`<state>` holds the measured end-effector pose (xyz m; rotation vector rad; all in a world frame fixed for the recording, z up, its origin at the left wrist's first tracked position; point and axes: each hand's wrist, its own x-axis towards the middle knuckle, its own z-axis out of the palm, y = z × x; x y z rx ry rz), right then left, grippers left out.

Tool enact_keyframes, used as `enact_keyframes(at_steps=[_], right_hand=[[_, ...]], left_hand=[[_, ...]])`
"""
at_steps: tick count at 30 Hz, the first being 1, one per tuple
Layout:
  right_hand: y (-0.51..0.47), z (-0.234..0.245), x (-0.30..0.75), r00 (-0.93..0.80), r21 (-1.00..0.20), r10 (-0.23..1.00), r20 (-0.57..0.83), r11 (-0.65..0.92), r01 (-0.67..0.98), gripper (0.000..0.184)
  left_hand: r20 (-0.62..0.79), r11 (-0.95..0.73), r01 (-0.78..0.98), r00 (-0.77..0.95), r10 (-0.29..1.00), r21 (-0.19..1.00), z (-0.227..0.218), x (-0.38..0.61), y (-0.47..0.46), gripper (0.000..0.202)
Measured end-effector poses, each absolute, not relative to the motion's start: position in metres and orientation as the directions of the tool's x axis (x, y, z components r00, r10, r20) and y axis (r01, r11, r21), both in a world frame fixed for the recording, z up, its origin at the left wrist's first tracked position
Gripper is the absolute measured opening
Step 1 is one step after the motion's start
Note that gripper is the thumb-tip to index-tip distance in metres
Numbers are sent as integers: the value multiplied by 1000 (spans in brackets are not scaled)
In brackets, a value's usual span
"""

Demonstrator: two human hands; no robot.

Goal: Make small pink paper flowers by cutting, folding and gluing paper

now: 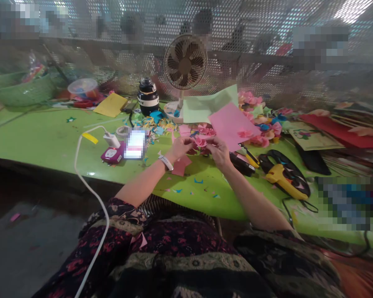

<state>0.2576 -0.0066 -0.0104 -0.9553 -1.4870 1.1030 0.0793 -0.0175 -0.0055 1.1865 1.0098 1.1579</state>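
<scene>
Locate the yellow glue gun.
In the head view, the yellow glue gun lies on the green table, to the right of the right hand, beside the black pouch.

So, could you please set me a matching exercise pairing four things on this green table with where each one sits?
Things:
1. small fan
2. yellow glue gun
3. pink paper flower
4. phone

Places:
A. to the right of the right hand, near the table's front edge
B. between the fingers of the left hand and the right hand
C. at the back of the table, behind the pink and green paper sheets
D. to the left of the left hand, beside a white charger

Pairs: 1-C, 2-A, 3-B, 4-D
</scene>
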Motion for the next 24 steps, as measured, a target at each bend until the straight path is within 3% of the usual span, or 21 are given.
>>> enact_keyframes(at_steps=[5, 13, 24], right_hand=[[-7, -12, 255, -144, -957, 948, 285, 290, 20, 23], [-11, -4, 255, -106, -945, 940, 323, 327, 18, 18], [-12, -3, 256, -105, -943, 938, 329, 333, 17, 19]], left_hand=[[-29, 43, -135, 106, 994, 990, 0, 79, -22, 27], [31, 4, -177, 197, 980, 984, 1, 75, -16, 27], [107, -76, -172, 177, 978, 982, -1, 73, -16, 22]])
